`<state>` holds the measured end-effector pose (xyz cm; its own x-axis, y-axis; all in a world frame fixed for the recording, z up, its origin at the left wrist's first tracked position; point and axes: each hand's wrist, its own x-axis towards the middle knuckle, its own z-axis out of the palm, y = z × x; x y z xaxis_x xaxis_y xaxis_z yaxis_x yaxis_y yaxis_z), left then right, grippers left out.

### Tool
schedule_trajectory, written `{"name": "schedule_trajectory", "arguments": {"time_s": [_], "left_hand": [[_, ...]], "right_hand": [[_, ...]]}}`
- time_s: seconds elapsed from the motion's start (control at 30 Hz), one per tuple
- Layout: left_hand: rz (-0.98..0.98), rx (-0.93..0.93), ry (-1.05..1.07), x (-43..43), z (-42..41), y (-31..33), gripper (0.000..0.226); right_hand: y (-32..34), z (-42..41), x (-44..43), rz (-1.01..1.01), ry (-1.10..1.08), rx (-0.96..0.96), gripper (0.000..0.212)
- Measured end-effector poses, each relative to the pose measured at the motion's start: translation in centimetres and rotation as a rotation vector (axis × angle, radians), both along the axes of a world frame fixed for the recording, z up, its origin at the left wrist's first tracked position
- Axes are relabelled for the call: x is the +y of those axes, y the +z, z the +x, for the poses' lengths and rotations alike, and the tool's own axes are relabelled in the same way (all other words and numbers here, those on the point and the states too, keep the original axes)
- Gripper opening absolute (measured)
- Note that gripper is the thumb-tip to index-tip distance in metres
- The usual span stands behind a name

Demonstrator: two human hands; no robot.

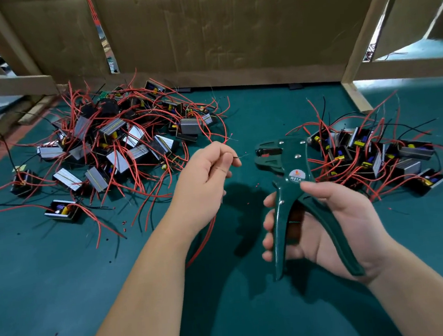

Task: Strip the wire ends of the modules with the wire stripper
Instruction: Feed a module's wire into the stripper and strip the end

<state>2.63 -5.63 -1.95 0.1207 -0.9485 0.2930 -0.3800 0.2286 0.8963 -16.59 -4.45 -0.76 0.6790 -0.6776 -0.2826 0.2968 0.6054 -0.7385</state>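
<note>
Head view. My left hand [204, 169] pinches a thin dark wire end [234, 157] just short of the green wire stripper [293, 185], which is gripped in my right hand [333, 230]. I judge the large left pile of red-wired black modules [108, 144] still to be stripped and the smaller right pile [371, 152] done.

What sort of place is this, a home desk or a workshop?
Probably an electronics assembly workshop: two heaps of wired modules on a green mat, the right hand gripping a wire stripper while the left hand pinches a wire, cardboard walls on wooden framing behind.
</note>
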Motion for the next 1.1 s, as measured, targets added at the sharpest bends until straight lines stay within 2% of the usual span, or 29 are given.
{"name": "schedule_trajectory", "arguments": {"time_s": [0.13,0.27,0.4,0.67,0.83,0.93,1.1], "left_hand": [[-0.012,-0.059,0.043,-0.1,0.0,-0.3,0.021],[0.035,-0.036,0.017,0.3,-0.5,-0.2,0.027],[-0.001,-0.020,-0.029,0.8,-0.6,0.4,0.034],[-0.052,-0.159,-0.014,0.5,-0.6,0.5,0.031],[-0.087,-0.208,-0.017,0.3,-0.5,0.3,0.029],[-0.100,-0.223,-0.025,0.3,-0.5,0.2,0.028],[-0.102,-0.210,-0.046,0.2,-0.5,0.1,0.029]], "right_hand": [[-0.3,0.4,0.5,-0.013,0.094,-0.028,0.062],[-0.3,0.6,0.6,-0.025,0.100,-0.056,0.061],[-0.2,0.6,0.6,-0.032,0.072,-0.071,0.061],[0.0,0.3,0.8,-0.057,0.132,-0.057,0.055],[0.0,0.4,0.8,-0.057,0.112,-0.013,0.052],[0.0,0.4,0.9,-0.041,0.083,0.021,0.042],[0.1,0.9,1.2,-0.052,-0.049,0.168,0.049]]}}
